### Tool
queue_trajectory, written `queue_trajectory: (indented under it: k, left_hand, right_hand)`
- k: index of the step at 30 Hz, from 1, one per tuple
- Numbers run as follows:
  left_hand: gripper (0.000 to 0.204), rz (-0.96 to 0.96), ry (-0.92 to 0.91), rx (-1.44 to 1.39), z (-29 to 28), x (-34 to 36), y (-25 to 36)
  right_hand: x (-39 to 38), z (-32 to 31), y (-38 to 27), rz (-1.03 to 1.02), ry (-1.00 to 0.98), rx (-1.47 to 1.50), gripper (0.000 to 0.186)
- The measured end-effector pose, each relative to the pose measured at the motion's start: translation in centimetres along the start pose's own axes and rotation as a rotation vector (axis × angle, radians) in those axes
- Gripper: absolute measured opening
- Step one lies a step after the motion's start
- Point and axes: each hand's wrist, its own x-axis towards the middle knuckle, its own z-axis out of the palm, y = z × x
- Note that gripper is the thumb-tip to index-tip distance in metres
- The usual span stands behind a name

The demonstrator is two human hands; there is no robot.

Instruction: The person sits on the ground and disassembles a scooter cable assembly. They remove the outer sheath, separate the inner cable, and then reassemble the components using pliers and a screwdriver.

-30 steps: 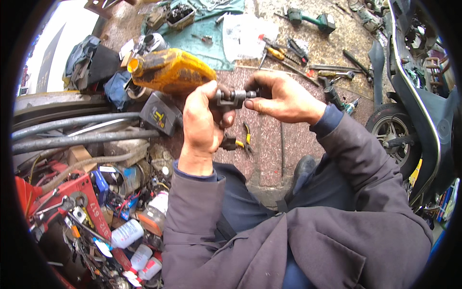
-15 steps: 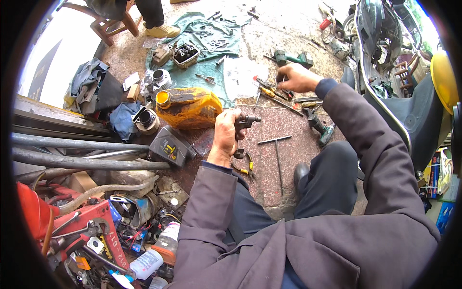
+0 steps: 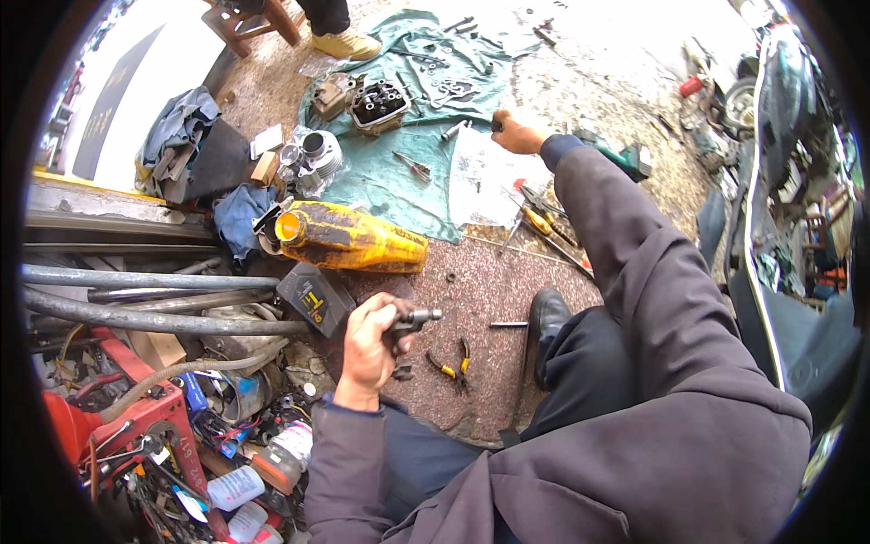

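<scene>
My left hand (image 3: 371, 344) is closed around a dark metal fitting with a short cylindrical end (image 3: 419, 317), above the speckled floor. Yellow-handled pliers (image 3: 448, 363) lie just beyond it. My right hand (image 3: 517, 134) is stretched forward, fingers curled around something dark that I cannot make out, over the edge of a white sheet (image 3: 485, 181) on a green cloth (image 3: 367, 177). A small metal cylinder (image 3: 453, 130) lies near it. A green power tool (image 3: 630, 159) is partly hidden behind my right arm.
A dirty yellow jerrycan (image 3: 358, 236), a black container (image 3: 313, 304) and engine parts (image 3: 378, 107) sit ahead. Metal pipes (image 3: 154, 317) and cluttered tools are at left. A scooter body (image 3: 775, 227) stands at right. Another person's shoe (image 3: 346, 43) is at the top.
My right hand has left my left hand and reached forward, past the tools to the cloth. My left hand has dropped lower, still gripping the fitting. The view has shifted.
</scene>
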Motion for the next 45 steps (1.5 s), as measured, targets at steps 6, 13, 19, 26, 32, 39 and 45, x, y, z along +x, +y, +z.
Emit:
queue_trajectory:
  k: [6, 13, 19, 26, 32, 39, 45]
  left_hand:
    - [0.018, 0.078, 0.259, -0.056, 1.2, -0.2, 0.4]
    - [0.017, 0.1, 0.537, -0.134, 3.8, -1.1, -0.6]
    - [0.027, 0.058, 0.621, -0.127, 5.8, -1.3, -1.0]
    - [0.03, 0.078, 0.647, -0.185, 7.0, -0.7, -1.1]
    - [0.028, 0.105, 0.537, -0.221, 7.3, 0.0, -0.5]
    - [0.027, 0.133, 0.317, -0.166, 6.4, 1.1, 0.6]
    - [0.026, 0.101, 0.061, -0.118, 4.7, 1.0, 1.3]
  right_hand:
    - [9.8, 4.6, 2.4, -0.073, 0.018, 0.065, 0.029]
    - [17.6, 8.4, 3.3, -0.044, -0.1, 0.081, 0.044]
    - [20.3, 10.6, 4.0, -0.101, -0.137, -0.045, 0.029]
    - [20.1, 11.5, 5.0, -0.234, 0.085, -0.045, 0.021]
    - [19.0, 3.5, 4.6, -0.175, 0.282, 0.435, 0.031]
    - [9.1, -9.7, -0.5, -0.227, 0.128, 1.248, 0.018]
    - [-2.3, -14.4, -7.3, -0.051, -0.077, 1.366, 0.023]
